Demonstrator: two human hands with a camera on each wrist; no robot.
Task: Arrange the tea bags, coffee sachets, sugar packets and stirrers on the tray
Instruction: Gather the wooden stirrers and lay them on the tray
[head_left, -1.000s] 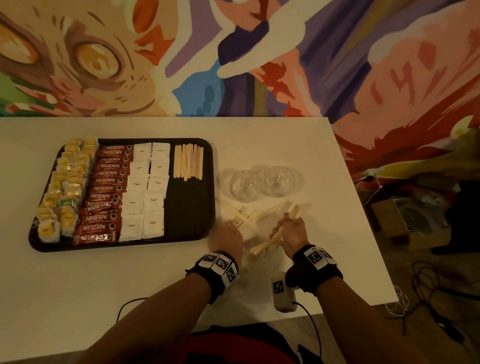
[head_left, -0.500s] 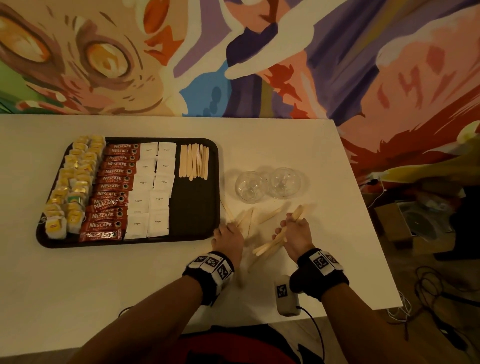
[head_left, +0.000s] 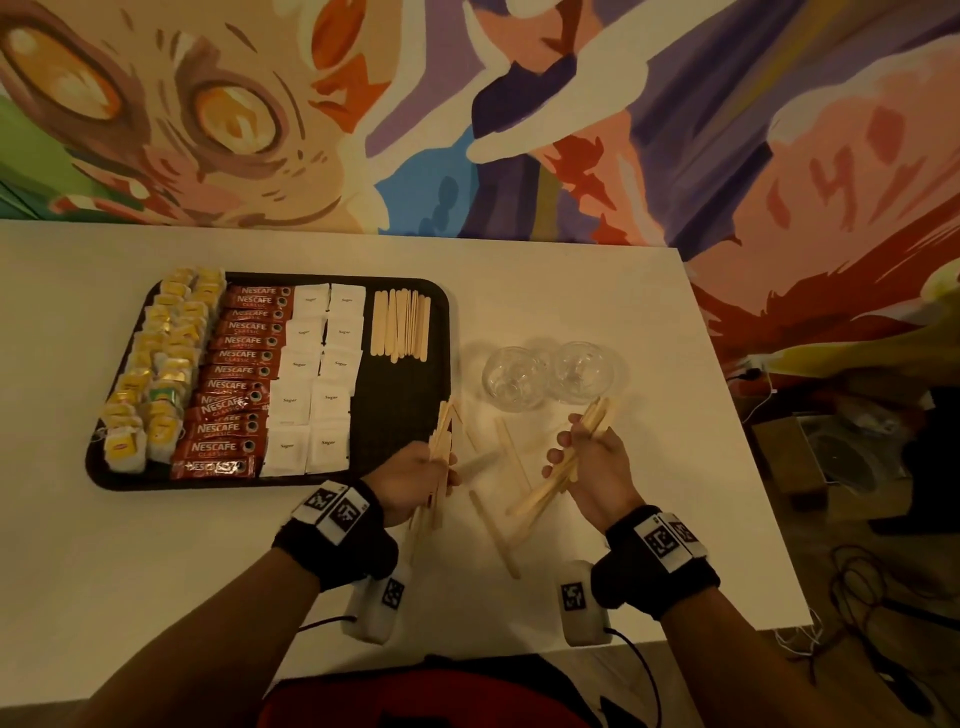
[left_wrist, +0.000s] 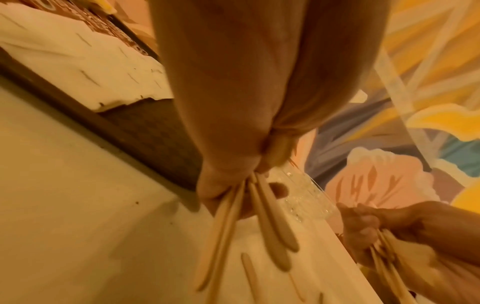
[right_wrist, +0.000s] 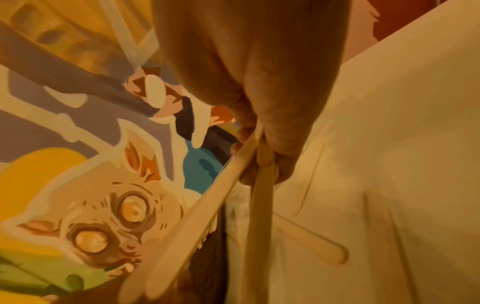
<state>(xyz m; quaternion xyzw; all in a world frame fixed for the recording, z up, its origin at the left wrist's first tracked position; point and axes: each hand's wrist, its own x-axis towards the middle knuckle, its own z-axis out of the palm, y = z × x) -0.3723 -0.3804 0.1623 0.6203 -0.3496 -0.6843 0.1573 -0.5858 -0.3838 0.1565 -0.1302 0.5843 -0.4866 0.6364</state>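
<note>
A dark tray (head_left: 405, 415) on the white table holds columns of yellow tea bags (head_left: 156, 374), red coffee sachets (head_left: 234, 384), white sugar packets (head_left: 311, 384) and a row of wooden stirrers (head_left: 400, 325). My left hand (head_left: 415, 480) grips a bundle of stirrers (head_left: 441, 441) (left_wrist: 233, 226) just off the tray's near right corner. My right hand (head_left: 587, 467) grips another bundle of stirrers (head_left: 576, 457) (right_wrist: 202, 216) further right. Several loose stirrers (head_left: 493, 530) lie on the table between and below the hands.
Two clear glass cups (head_left: 514, 376) (head_left: 582, 369) stand right of the tray, just beyond my hands. The table's right edge (head_left: 727, 415) is close to my right hand; boxes and cables lie on the floor beyond. A painted mural wall stands behind the table.
My left hand has gathered stirrers from the table and lifted them toward the tray's near right corner. My right hand keeps its bundle, raised slightly.
</note>
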